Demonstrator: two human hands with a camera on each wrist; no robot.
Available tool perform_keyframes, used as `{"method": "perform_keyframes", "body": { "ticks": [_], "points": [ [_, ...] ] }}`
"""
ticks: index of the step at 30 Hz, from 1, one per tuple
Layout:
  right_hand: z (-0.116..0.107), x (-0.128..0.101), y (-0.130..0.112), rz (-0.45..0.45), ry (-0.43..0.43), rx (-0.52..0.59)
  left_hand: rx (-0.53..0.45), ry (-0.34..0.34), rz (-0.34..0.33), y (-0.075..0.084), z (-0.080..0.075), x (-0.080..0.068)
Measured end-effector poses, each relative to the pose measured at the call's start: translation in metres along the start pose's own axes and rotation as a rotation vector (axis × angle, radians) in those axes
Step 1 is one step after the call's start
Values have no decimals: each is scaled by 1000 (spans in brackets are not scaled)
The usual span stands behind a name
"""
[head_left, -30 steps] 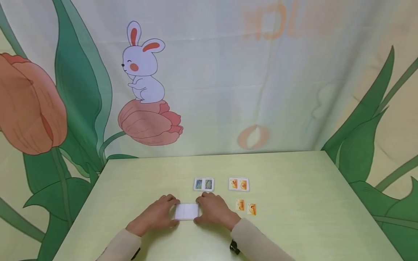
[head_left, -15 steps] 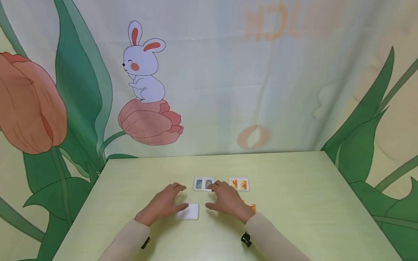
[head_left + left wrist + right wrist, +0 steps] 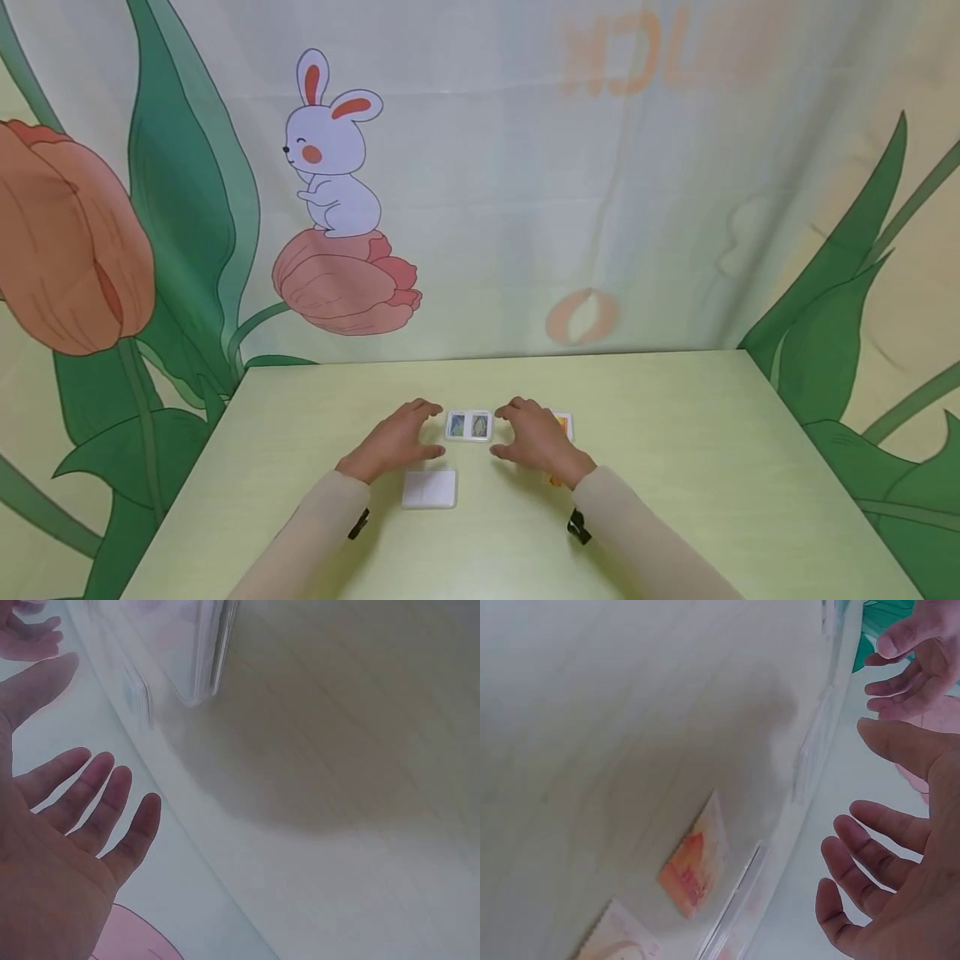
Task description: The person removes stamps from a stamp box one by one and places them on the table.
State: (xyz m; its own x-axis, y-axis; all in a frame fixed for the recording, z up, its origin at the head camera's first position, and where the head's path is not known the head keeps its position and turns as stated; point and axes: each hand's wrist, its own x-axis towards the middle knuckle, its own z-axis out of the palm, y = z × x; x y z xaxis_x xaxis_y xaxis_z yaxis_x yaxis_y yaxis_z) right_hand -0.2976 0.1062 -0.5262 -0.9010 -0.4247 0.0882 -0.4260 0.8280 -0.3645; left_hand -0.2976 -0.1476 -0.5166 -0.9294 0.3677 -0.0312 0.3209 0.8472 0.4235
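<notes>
Both hands hover over the pale green tabletop [image 3: 675, 433], one on each side of a small clear case [image 3: 468, 425] holding two blue-green picture cards. The left hand [image 3: 397, 439] sits just to the left of that case, fingers loosely spread and relaxed, gripping nothing; its wrist view confirms an open palm with straight fingers. The right hand [image 3: 532, 437] sits just to the right of the case, likewise open with fingers lightly bent and holding nothing, as its own wrist view also shows. Whether either set of fingertips actually touches the case cannot be told.

The case lies flat near the middle of the tabletop, between the two hands. A plain white case [image 3: 429, 488] lies flat nearer the person, just behind the left hand and apart from both hands. A second clear case with orange cards [image 3: 564, 424] is largely hidden behind the right hand. In the right wrist view a loose orange card [image 3: 696, 866] lies flat on the tabletop under that hand.

Both arms wear cream sleeves [image 3: 637, 542]. A printed curtain with a rabbit [image 3: 330, 150] and tulips hangs behind.
</notes>
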Motion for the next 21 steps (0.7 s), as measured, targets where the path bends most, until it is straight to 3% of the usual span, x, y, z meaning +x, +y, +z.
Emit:
{"method": "perform_keyframes", "body": {
  "ticks": [11, 21],
  "points": [
    [12, 25, 7, 55, -73, -31, 2, -86, -30, -7, 3, 29],
    [24, 41, 9, 90, -104, -47, -8, -115, -20, -17, 13, 46]
  ]
}}
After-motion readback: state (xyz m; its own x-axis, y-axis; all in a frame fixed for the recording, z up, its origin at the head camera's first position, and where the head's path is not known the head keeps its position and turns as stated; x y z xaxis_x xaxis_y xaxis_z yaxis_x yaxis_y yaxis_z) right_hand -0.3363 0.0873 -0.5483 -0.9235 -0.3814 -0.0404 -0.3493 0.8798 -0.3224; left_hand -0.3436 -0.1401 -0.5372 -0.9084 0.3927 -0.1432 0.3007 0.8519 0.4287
